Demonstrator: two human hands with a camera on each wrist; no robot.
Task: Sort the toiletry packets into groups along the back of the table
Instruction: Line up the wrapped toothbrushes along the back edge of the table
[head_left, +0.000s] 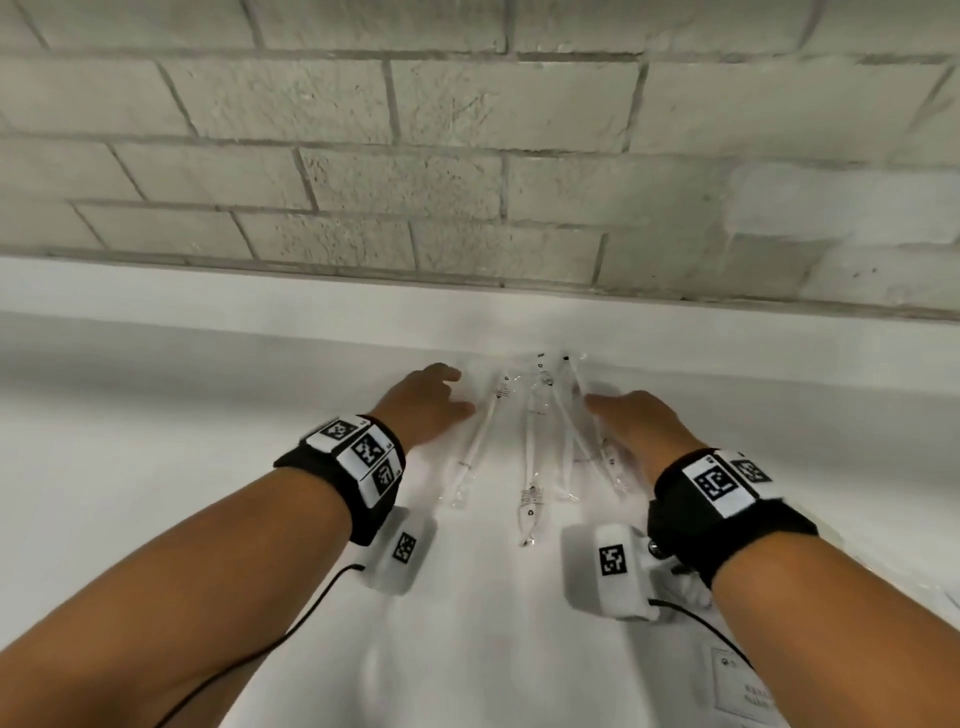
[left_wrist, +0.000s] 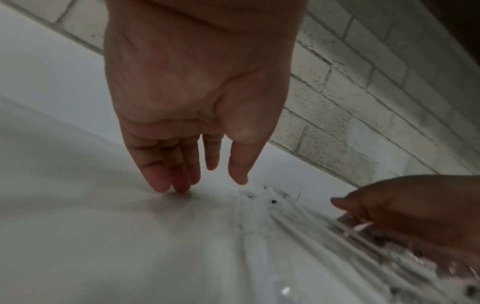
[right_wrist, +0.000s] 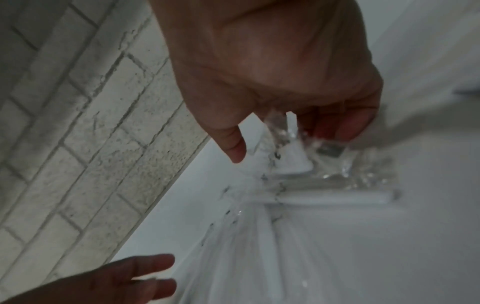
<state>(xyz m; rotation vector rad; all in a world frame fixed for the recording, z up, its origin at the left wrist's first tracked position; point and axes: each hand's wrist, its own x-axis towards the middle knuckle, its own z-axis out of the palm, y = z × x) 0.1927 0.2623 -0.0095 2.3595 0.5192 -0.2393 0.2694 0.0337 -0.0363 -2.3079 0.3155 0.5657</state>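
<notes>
Several clear packets, each with a white toothbrush (head_left: 531, 447) inside, lie fanned out side by side near the back of the white table (head_left: 182, 415). My left hand (head_left: 434, 400) is at the left edge of the group, and in the left wrist view its straight fingertips (left_wrist: 179, 186) touch the table beside the packets (left_wrist: 298, 226). My right hand (head_left: 631, 421) is on the right side of the group. In the right wrist view its curled fingers (right_wrist: 345, 125) and thumb hold the crinkled end of the rightmost packet (right_wrist: 293, 152); further toothbrush packets (right_wrist: 335, 198) lie beyond it.
A grey brick wall (head_left: 467, 156) rises right behind the table's back edge. A flat white packet with printing (head_left: 740, 686) lies at the near right, partly cut off. Something clear and shiny (head_left: 935, 592) lies at the right edge.
</notes>
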